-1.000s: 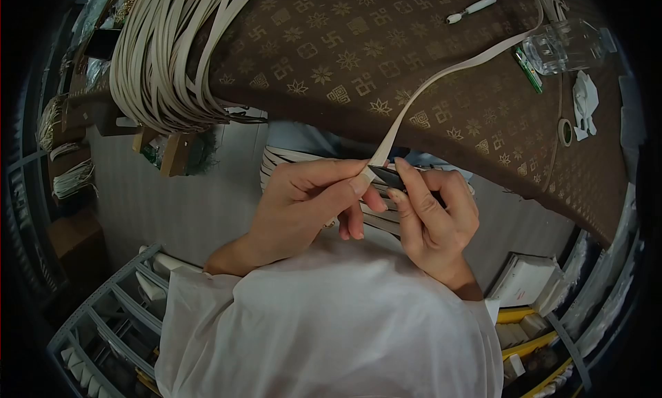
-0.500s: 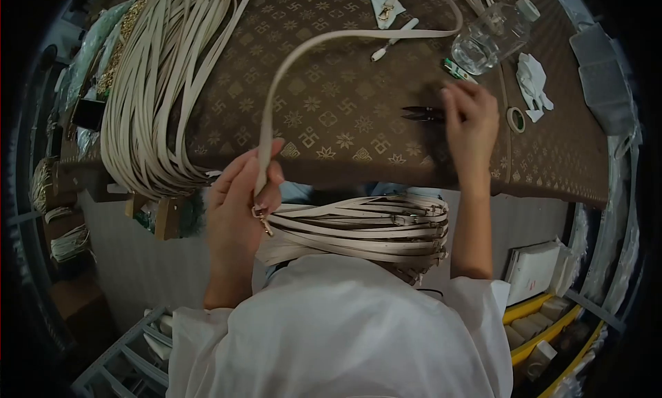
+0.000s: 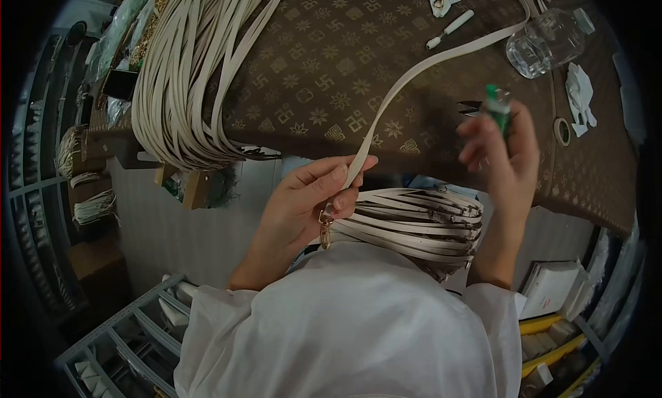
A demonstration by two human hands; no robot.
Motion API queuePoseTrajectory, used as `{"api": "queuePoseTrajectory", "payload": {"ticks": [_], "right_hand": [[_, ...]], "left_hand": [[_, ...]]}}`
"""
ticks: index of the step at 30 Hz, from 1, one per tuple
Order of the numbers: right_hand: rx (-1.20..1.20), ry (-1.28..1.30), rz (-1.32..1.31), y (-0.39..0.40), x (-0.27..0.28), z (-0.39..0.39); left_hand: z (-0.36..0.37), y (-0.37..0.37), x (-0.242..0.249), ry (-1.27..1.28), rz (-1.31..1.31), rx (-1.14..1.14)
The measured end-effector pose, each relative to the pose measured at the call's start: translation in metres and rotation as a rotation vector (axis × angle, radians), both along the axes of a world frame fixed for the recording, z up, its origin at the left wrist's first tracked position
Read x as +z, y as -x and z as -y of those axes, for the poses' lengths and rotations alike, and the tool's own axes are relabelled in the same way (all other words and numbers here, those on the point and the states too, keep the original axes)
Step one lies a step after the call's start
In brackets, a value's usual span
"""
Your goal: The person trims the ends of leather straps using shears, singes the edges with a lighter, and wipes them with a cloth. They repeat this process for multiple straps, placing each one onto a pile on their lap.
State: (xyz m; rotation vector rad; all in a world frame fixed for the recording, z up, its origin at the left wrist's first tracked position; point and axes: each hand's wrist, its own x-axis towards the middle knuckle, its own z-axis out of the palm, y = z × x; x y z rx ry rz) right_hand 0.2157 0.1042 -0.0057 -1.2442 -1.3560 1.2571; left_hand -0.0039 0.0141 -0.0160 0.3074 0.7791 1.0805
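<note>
My left hand [image 3: 310,201] pinches a long beige strap [image 3: 407,79] near its end, where a gold swivel clasp [image 3: 325,229] hangs below the fingers. The strap runs up and right across the table to the clear bottle [image 3: 541,45]. Raised over the table's front right, my right hand [image 3: 514,150] is closed around a small green lighter [image 3: 498,112], both blurred by motion. Dark thread snips [image 3: 470,108] lie just left of the lighter, their handles hidden. A bundle of beige straps [image 3: 420,222] rests across my lap.
Many beige straps [image 3: 186,81] hang over the left part of the patterned brown tablecloth [image 3: 296,88]. A white-handled tool [image 3: 450,28] lies towards the back. On the right are a tape roll [image 3: 562,131] and crumpled white tissue [image 3: 580,98]. Shelving [image 3: 127,332] stands at lower left.
My right hand has picked up the green lighter from beside the bottle and lifted it. My left hand still holds the strap. The view has shifted, moving the table contents rightward.
</note>
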Motion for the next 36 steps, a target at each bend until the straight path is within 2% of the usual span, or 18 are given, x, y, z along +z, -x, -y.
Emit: {"api": "queuePoseTrajectory", "payload": {"ticks": [1,4,5,7,11,13,16,20,22,29,31,36], "right_hand": [[0.136,0.131,-0.05,0.003,0.003,0.014],[0.318,-0.005,-0.042,0.018,-0.009,0.037],[0.314,0.003,-0.045,0.021,-0.009,0.041],[0.294,0.315,-0.122,0.026,-0.008,0.048],[0.3,0.153,-0.101,0.033,-0.022,0.056],[0.305,0.452,-0.313,0.035,-0.01,0.057],[0.401,0.453,-0.315,0.036,-0.006,0.054],[0.377,0.386,-0.307,0.047,-0.018,0.054],[0.364,0.546,-0.248,0.048,-0.021,0.051],[0.264,0.448,-0.16,0.061,-0.031,0.047],[0.281,0.344,-0.038,0.06,-0.031,0.047],[0.27,0.326,-0.044,0.062,-0.027,0.047]], "left_hand": [[0.0,-0.001,-0.001,-0.014,0.015,0.008],[-0.001,-0.002,-0.003,0.021,0.01,0.023],[-0.001,-0.002,-0.003,0.03,0.008,0.019],[0.0,-0.002,-0.004,0.034,0.008,0.015],[0.002,-0.004,-0.005,0.026,0.035,0.001],[0.002,-0.005,-0.006,0.034,-0.009,0.021],[0.004,-0.006,-0.011,0.029,-0.022,0.035],[0.005,-0.006,-0.013,0.004,-0.038,0.043],[0.005,-0.006,-0.014,-0.026,-0.056,0.03],[0.007,-0.008,-0.016,-0.043,-0.106,0.061],[0.007,-0.01,-0.015,-0.043,-0.106,0.081],[0.006,-0.01,-0.015,-0.042,-0.113,0.083]]}}
